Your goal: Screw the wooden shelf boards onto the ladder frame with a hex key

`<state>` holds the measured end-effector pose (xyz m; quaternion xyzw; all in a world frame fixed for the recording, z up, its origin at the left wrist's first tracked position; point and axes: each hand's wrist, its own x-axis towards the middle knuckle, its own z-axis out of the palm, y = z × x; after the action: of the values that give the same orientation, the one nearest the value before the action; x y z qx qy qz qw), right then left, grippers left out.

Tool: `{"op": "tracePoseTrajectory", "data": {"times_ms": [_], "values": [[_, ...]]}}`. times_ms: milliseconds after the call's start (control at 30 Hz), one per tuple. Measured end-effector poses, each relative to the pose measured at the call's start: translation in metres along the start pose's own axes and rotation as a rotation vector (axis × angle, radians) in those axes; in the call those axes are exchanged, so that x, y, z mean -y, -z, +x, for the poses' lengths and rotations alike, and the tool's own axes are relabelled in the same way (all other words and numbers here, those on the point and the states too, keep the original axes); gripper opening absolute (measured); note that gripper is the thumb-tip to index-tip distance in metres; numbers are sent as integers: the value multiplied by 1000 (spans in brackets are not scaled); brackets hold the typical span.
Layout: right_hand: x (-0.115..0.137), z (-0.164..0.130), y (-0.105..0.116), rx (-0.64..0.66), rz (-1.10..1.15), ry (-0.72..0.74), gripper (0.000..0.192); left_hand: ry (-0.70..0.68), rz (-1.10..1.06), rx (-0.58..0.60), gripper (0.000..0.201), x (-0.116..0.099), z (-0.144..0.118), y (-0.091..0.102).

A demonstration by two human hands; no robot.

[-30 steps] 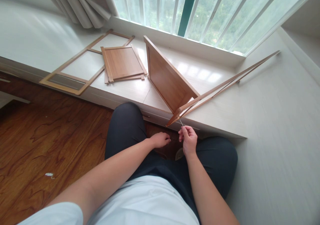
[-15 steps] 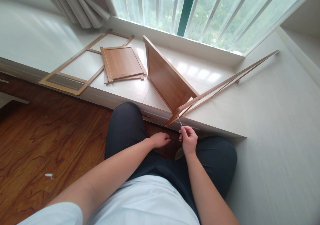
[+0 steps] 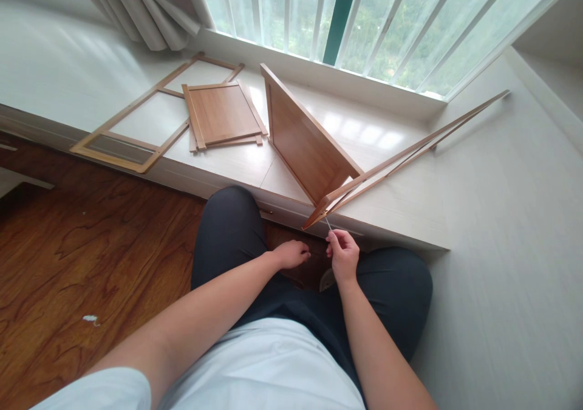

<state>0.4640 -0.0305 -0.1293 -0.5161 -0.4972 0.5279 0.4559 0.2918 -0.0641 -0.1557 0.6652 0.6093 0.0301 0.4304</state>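
Note:
Between the thumb and fingers of my right hand (image 3: 344, 253) is a thin metal rod (image 3: 328, 222), slim like a hex key. Its far end meets the near lower corner of a wooden side frame (image 3: 387, 168), which stands tilted on the ledge. A brown wooden panel (image 3: 310, 136) stands on edge and joins this frame near that corner. My left hand (image 3: 292, 254) is closed beside my inner thigh, just left of the right hand. Its fingers curl under, so anything inside them is hidden.
On the white ledge (image 3: 246, 166) lie a flat wooden frame (image 3: 122, 111), overhanging the front edge, and a stack of wooden panels (image 3: 223, 113). Behind are a barred window (image 3: 305, 15) and a grey curtain (image 3: 146, 9). A white scrap (image 3: 91, 319) lies on the wooden floor (image 3: 113, 246).
Almost nothing differs. My right hand and the thin metal rod have shifted very slightly; the wooden pieces and my left hand stay in place.

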Motion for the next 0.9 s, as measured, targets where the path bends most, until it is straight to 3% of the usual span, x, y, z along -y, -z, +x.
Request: {"op": "tracePoseTrajectory", "data": {"times_ms": [733,900], "values": [[-6,6,9,-11,-327,194,32,4,4,-5,30,-3,-2,1],[-9,6,9,-33,-316,176,34,8,0,-8,29,-3,-2,1]]}}
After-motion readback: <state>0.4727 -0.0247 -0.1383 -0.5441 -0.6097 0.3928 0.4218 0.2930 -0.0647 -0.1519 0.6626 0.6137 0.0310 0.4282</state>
